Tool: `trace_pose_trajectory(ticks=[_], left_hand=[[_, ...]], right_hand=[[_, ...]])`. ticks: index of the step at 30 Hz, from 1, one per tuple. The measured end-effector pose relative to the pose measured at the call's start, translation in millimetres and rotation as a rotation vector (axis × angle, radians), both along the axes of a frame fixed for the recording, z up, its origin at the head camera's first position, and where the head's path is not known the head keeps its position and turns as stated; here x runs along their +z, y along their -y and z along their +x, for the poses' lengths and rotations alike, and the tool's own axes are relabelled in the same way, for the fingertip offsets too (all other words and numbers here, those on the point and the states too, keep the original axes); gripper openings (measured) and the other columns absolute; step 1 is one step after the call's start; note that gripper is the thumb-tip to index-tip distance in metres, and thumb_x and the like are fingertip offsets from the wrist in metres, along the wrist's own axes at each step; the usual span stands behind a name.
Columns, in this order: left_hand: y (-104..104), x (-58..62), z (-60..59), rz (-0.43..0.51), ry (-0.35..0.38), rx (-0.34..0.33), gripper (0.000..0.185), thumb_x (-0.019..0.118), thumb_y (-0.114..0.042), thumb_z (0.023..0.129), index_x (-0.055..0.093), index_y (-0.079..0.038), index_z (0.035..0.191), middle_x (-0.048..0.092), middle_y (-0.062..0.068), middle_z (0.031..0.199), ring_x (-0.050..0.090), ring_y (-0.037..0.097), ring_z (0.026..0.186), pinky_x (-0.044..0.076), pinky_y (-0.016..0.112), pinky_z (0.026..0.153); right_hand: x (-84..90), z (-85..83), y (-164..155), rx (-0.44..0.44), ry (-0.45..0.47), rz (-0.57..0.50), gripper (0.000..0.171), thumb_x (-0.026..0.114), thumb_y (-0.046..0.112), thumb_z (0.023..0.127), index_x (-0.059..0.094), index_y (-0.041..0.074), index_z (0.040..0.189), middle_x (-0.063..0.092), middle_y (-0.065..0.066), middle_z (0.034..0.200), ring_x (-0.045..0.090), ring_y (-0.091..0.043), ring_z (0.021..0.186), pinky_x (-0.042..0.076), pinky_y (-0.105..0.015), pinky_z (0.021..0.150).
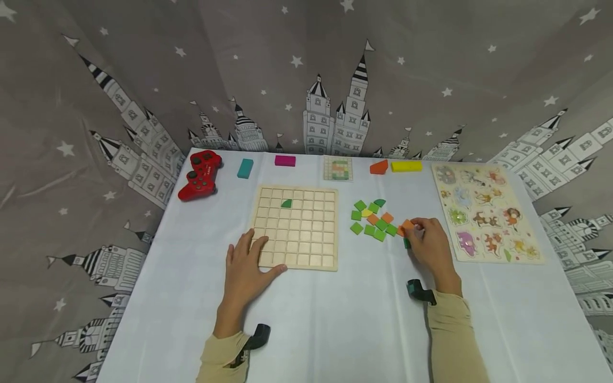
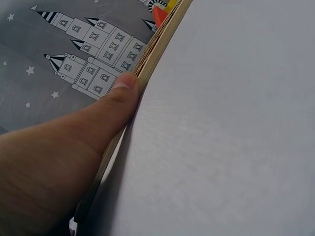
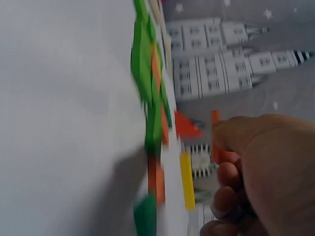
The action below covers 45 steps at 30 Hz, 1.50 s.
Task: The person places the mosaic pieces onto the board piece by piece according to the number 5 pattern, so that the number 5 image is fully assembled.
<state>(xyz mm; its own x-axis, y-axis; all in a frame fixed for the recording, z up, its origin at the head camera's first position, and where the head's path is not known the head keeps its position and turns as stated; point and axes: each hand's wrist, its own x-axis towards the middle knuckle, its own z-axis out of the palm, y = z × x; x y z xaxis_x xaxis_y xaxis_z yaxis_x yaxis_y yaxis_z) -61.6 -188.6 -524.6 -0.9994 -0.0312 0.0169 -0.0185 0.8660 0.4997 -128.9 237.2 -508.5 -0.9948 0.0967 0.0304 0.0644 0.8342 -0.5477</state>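
A wooden grid board [image 1: 297, 229] lies on the table, with a dark green quarter-circle tile [image 1: 287, 204] in one upper cell. My left hand [image 1: 246, 266] rests spread at the board's lower left corner. Its thumb touches the front edge, seen close up in the left wrist view. Between thumb and fingers my right hand [image 1: 431, 247] pinches an orange square tile [image 1: 408, 224], raised off the table in the right wrist view. Just left of it lies a loose group of green tiles [image 1: 381, 224], with several orange ones and a yellow one. A dark green tile [image 1: 407, 243] lies partly hidden under this hand.
A red game controller [image 1: 201, 175] lies at the back left. Along the back are a teal block [image 1: 245, 168], a magenta block [image 1: 284, 160], a small pattern card [image 1: 338, 168], a red-orange block [image 1: 379, 167] and a yellow block [image 1: 406, 166]. An animal puzzle board [image 1: 486, 213] is at right.
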Motion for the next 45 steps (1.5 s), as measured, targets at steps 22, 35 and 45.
trace_pose_trajectory(ticks=[22,35,45], left_hand=[[-3.1,-2.0,-1.0,-0.01,-0.001,0.019,0.09,0.08,-0.063,0.077,0.05,-0.016,0.147,0.027,0.016,0.166,0.022,0.041,0.155,0.008,0.066,0.124],[2.5,2.1,6.5,-0.014,-0.033,0.005,0.087,0.081,-0.062,0.076,0.053,-0.016,0.145,0.031,0.018,0.165,0.026,0.043,0.153,0.012,0.066,0.123],[2.4,3.8,2.8,-0.013,0.005,0.005,0.089,0.078,-0.065,0.077,0.05,-0.018,0.148,0.027,0.015,0.167,0.022,0.04,0.155,0.008,0.064,0.125]], right_hand=[[7.8,-56.9,233.4,0.537,-0.021,0.046,0.037,0.059,0.037,0.104,0.068,0.012,0.13,0.061,-0.003,0.112,0.059,-0.015,0.092,0.056,-0.034,0.083],[2.2,-61.6,260.2,0.501,-0.002,0.01,0.028,0.065,0.031,0.101,0.072,0.016,0.124,0.066,-0.002,0.107,0.066,-0.017,0.095,0.057,-0.033,0.082],[6.3,-62.4,256.3,0.479,-0.005,-0.022,0.027,0.068,0.027,0.099,0.074,0.011,0.12,0.069,-0.005,0.105,0.067,-0.02,0.096,0.057,-0.036,0.086]])
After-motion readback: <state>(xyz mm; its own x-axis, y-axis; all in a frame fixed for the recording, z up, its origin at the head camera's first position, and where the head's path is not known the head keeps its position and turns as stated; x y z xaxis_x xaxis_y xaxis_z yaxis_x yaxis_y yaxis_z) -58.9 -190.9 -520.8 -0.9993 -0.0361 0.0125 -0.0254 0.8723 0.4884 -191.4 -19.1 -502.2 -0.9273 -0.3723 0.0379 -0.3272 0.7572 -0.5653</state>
